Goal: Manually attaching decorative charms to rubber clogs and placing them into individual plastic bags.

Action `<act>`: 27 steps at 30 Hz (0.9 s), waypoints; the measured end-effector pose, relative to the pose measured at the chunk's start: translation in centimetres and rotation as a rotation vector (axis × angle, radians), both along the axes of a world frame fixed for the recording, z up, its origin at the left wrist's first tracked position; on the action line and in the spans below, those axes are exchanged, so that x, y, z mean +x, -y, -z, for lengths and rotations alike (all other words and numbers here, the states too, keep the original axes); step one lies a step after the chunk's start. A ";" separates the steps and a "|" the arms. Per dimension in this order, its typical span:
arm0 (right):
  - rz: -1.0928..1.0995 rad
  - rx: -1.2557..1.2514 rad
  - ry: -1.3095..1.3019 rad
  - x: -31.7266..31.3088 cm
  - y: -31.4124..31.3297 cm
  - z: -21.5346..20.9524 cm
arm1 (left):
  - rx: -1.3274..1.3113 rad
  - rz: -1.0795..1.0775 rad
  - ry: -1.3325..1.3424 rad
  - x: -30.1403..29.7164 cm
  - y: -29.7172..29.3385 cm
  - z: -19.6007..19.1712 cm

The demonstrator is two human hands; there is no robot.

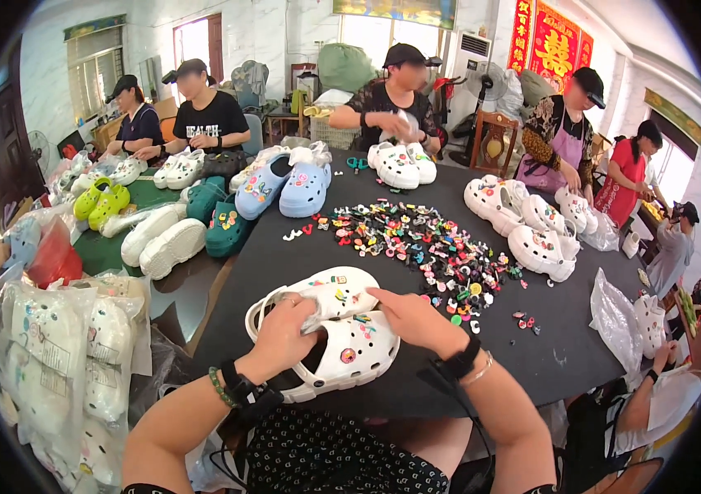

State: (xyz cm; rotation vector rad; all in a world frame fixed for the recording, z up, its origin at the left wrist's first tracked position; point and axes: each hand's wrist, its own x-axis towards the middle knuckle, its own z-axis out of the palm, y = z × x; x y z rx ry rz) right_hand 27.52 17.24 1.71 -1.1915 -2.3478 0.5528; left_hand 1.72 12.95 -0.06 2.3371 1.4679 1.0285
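A pair of white clogs lies side by side on the dark table in front of me, both with small colourful charms on their perforated uppers. My left hand (283,333) grips the far clog (317,290) at its foot opening, the fingers partly inside it. At that clog's toe, the fingers of my right hand (414,319) close against the upper; the fingertips partly hide what they touch there. The near clog (358,356) rests beneath and between my hands. Beyond them spreads a large heap of loose charms (424,247) in many colours.
Blue clogs (305,191) and dark green clogs (228,230) stand at the back left. White clogs (541,251) sit at the right, near a clear plastic bag (611,317). Bagged clogs (62,354) are piled at the left. Several people work around the table (523,370).
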 end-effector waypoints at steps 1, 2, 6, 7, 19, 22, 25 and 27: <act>0.055 0.021 -0.052 1.0 0.5 0.7 | 0.036 0.003 0.032 0.0 0.3 0.2; 0.120 0.065 -0.056 1.9 1.2 1.5 | 0.061 0.000 0.050 -0.1 0.2 0.5; 0.322 0.103 -0.007 4.6 4.0 5.2 | 0.134 -0.023 0.024 -1.0 1.1 -0.2; 0.349 0.099 0.013 5.1 4.5 6.2 | 0.159 -0.034 0.025 -1.4 1.3 -0.4; 0.381 0.184 -0.209 6.0 7.1 8.3 | 0.361 -0.693 0.002 -12.9 -6.1 -2.1; 0.378 0.154 -0.184 5.7 7.2 7.9 | 0.368 -0.960 0.002 -18.2 -8.8 0.0; 0.369 0.175 -0.178 5.5 7.0 8.0 | 0.123 -1.228 -0.038 -23.8 -10.2 4.6; 0.355 0.198 -0.184 5.6 6.8 8.2 | -0.041 -1.230 -0.137 -26.0 -10.3 7.8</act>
